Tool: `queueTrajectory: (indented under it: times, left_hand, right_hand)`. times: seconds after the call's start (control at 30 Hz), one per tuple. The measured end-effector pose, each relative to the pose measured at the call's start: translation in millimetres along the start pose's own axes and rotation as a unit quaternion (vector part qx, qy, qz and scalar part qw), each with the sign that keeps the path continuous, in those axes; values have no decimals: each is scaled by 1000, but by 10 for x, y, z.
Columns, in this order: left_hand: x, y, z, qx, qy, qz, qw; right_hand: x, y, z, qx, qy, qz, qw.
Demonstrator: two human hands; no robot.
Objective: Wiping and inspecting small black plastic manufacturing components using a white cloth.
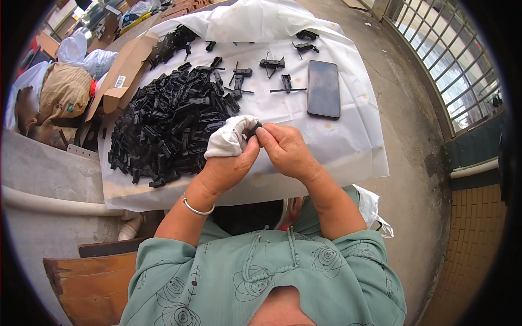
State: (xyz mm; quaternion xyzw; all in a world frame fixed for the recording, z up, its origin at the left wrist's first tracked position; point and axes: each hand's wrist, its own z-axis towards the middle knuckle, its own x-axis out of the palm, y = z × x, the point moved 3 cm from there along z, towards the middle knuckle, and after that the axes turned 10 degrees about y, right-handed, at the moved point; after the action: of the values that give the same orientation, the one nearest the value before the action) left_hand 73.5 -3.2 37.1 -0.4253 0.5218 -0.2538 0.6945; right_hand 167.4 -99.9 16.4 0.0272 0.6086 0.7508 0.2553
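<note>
Two hands meet at the centre of the frame, just above the near edge of my white-covered table [348, 146]. My left hand [231, 165] is closed around a bunched white cloth [231, 136]. My right hand [285, 149] pinches a small black plastic part [254, 128] between thumb and fingertips, pressed against the cloth, so most of the part is hidden.

Left of centre lies a large heap of black plastic parts [168, 125], spreading toward an open cardboard box [122, 73] at upper left. Along the upper middle of the frame, a few assembled black pieces [272, 64] with thin pins lie apart from each other. A dark smartphone [323, 88] rests face up, right of centre.

I judge this to be the wiping or fitting of one small part, midway through, with the heap not yet worked. As I see it, the next move calls for a steady pinch and a small turn of the part against the cloth.
</note>
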Motion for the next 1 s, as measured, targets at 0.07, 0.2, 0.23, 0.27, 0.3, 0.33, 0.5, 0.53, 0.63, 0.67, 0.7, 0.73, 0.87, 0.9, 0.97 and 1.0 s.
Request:
queueTrajectory:
  times: [0.07,0.2,0.23,0.27,0.3,0.33,0.5,0.53,0.63,0.67,0.7,0.73,0.87,0.9,0.97,1.0]
  left_hand:
    - [2,5,5,104,-64,57,991]
    - [9,-13,-2,125,-66,147,979]
    - [8,28,-2,107,-56,123,985]
    - [9,59,1,89,-47,98,990]
    - [11,51,6,90,-47,97,990]
    - [4,39,7,82,-40,-12,996]
    - [-187,169,3,9,-32,-259,965]
    - [-202,132,5,9,-31,-260,965]
    - [-184,104,7,-29,9,-296,955]
    - [-173,102,2,-32,6,-259,965]
    - [-167,103,-5,-35,4,-222,974]
    - [-164,99,-8,-36,6,-222,974]
    - [-126,39,-64,-80,112,-267,954]
    - [-133,0,-75,-79,112,-267,954]
    - [-93,-99,-55,-57,156,-237,957]
    - [-70,-100,-38,-43,146,-237,960]
  right_hand:
    - [59,-36,14,15,-13,-7,1000]
    - [153,-178,50,17,-69,58,996]
    - [161,-199,60,20,-70,78,994]
    - [148,-200,57,20,-70,78,994]
    - [128,-189,48,8,-55,96,994]
    - [113,-164,37,-5,-37,116,993]
    - [-31,-82,10,49,-23,-30,998]
    - [-7,-107,9,16,4,-63,998]
    - [-44,-64,-11,-44,8,-76,996]
    - [-64,-32,-13,-72,-13,-55,996]
    - [-53,-36,-9,-71,-12,-53,996]
    - [-57,-38,-7,-84,-21,-32,996]
    - [-63,-8,-20,-18,0,88,996]
    - [-43,-7,-23,-19,0,87,996]
    - [-12,-47,-8,10,7,144,989]
    - [-18,-52,-1,11,6,144,989]
